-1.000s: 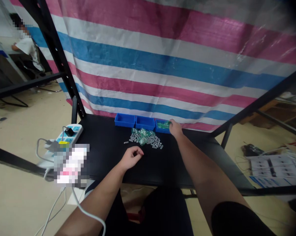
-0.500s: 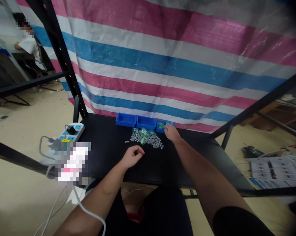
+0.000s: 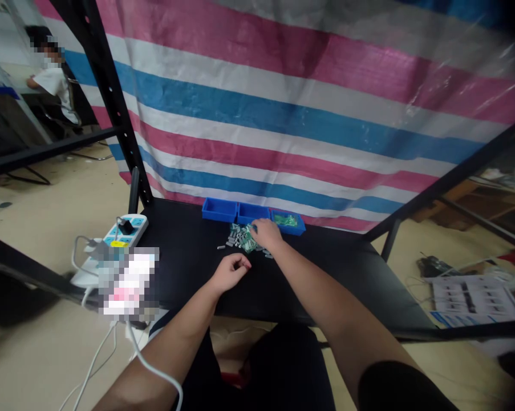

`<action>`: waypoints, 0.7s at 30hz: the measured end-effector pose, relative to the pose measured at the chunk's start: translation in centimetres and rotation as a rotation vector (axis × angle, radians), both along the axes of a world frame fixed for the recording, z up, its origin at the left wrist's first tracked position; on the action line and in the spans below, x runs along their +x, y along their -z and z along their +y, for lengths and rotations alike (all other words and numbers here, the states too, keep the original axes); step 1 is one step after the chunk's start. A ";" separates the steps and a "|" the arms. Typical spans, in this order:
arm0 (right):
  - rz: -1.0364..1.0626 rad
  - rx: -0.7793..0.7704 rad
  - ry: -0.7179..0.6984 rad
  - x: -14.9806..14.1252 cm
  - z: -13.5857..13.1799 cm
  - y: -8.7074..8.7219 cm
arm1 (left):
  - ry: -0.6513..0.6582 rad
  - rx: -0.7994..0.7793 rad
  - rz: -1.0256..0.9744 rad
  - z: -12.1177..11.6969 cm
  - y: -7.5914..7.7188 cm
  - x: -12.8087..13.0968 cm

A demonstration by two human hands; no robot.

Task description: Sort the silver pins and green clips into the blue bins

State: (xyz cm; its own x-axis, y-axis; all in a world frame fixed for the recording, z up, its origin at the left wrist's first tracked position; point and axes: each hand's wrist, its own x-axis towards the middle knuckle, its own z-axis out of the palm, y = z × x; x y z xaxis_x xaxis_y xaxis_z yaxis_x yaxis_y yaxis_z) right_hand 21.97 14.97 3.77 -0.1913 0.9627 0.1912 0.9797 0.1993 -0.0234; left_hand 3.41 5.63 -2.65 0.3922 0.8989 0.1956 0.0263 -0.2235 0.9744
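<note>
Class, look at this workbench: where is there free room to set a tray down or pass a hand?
Free patches: the black tabletop between the power strip and the pile of grey cylinders and green pieces; and right of the right forearm, beyond the blue bins. Crowded: the pile, under the right hand and beside the left hand.

- a plastic tarp [image 3: 308, 108] in wide bands of pink, white and blue, running diagonally
- three bright blue bins [image 3: 219, 209] in a row
- green circuit boards [image 3: 286, 220] in the rightmost bin
- a mixed pile of green boards [image 3: 247, 240] and silver-grey cylinders [image 3: 234, 235]
- a matte black table [image 3: 189, 268]
- a black shelf frame [image 3: 107, 97]
- a white power strip [image 3: 126, 228] with blue socket panels and a yellow patch
- a white cable [image 3: 154, 371]
- a beige floor [image 3: 39, 354]
- a co-worker's white shirt [image 3: 54, 85]
</note>
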 end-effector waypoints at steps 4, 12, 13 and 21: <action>0.043 -0.027 0.066 -1.9 0.6 1.2 | -0.003 -0.027 -0.025 0.0 0.1 0.0; 0.946 0.183 -0.062 -0.7 -3.7 3.6 | -0.035 -0.059 -0.134 0.2 0.2 0.0; 1.071 0.201 -0.070 -0.6 -5.0 4.3 | -0.049 -0.059 -0.171 0.2 0.2 0.1; 1.388 -0.039 -0.120 -1.9 -13.0 7.6 | -0.043 0.024 -0.173 0.5 0.9 0.2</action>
